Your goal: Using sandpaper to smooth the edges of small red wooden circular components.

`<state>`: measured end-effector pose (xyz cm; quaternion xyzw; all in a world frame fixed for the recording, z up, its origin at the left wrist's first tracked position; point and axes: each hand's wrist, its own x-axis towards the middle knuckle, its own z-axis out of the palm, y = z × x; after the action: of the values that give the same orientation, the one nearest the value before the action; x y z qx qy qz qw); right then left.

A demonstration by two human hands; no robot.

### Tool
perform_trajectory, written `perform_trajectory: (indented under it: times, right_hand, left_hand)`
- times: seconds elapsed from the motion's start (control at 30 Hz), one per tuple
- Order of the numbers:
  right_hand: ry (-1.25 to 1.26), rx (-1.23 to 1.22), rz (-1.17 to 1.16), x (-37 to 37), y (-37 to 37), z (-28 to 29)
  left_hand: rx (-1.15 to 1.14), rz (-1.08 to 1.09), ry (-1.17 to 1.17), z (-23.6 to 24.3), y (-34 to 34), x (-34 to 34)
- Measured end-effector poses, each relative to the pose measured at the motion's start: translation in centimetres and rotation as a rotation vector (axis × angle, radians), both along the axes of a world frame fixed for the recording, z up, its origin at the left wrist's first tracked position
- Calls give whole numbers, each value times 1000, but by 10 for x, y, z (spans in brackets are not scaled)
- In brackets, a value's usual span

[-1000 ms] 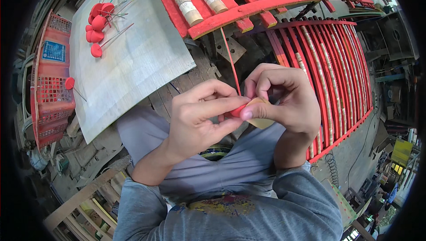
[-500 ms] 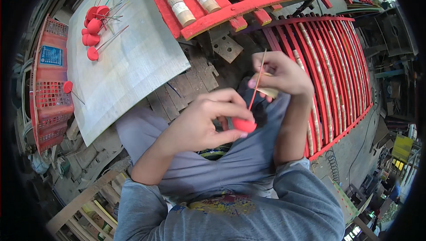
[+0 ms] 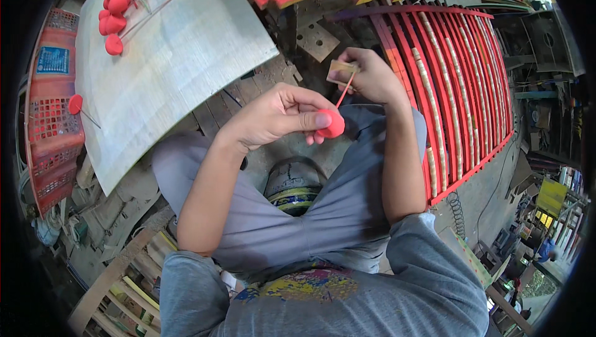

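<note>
Head view: the person sits with both hands out over the lap, one piece being worked between them.
Red basket [image 3: 56, 85]: stands along the left edge of the pale board [image 3: 186, 58].
Lone red piece [image 3: 75, 104]: lies with its stick at the board's left edge, beside the basket.
Grouped red pieces [image 3: 115, 25]: several rest together on the board, each apparently red all over; they look coloured and mounted on sticks, though whether they are finished or waiting cannot be told.
Left hand [image 3: 276, 116]: thumb and fingers pinch the held red piece, thumb on its face.
Held red piece [image 3: 333, 126]: sits above the lap, already red and on its stick [image 3: 346, 89]; it seems midway through handling, not yet set down.
Tan sheet [image 3: 335, 71]: small, folded-looking, at the stick's far end; contact is unclear.
Right hand [image 3: 372, 76]: thumb and curled fingers pinch the sheet.
Red slatted rack [image 3: 428, 9]: stands to the right, holding pale rods.
</note>
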<state>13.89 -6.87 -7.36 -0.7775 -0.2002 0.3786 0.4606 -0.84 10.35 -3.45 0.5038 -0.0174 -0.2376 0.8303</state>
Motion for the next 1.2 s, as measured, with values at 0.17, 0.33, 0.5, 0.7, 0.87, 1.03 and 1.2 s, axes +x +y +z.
perform_trajectory:
  times: [0.17, 0.33, 0.5, 0.7, 0.87, 1.03, 1.2]
  right_hand:
    - [123, 217, -390, -29, -7, 19]
    - [205, 370, -550, -32, -16, 15]
    - [246, 484, -592, -36, -23, 27]
    - [396, 390, -192, -54, -40, 53]
    - [370, 393, -190, -72, -32, 54]
    - [349, 485, -221, -75, -23, 42]
    - [251, 499, -361, -85, -8, 40]
  left_hand:
    - [-15, 154, 1, -20, 3, -9]
    - [47, 149, 50, -17, -4, -10]
    - [-37, 336, -68, -23, -14, -12]
    - [-80, 463, -132, -25, -24, -14]
    - [-96, 506, -164, -25, -29, -16]
    - [-129, 576, -249, -27, -35, -18]
    - [-102, 621, -291, -32, -34, -12]
